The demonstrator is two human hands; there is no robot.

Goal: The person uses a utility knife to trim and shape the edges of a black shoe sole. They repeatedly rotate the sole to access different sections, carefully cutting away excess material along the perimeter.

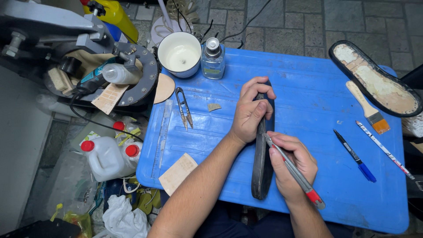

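Fingers [257, 94] clamp dark rubbery sole [263, 169]; right hand [291, 165] holds slim pen [295, 172].

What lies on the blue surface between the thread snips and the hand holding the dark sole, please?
In the head view, one small tan scrap lies between the thread snips and the left hand; otherwise bare blue tabletop.

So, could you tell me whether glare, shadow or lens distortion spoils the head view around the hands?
In the head view, light is even and the left hand, right hand, sole and pen are sharp; soft sheen on the blue table, faint shadows under the hands; wide-angle bending curves the table's edges.
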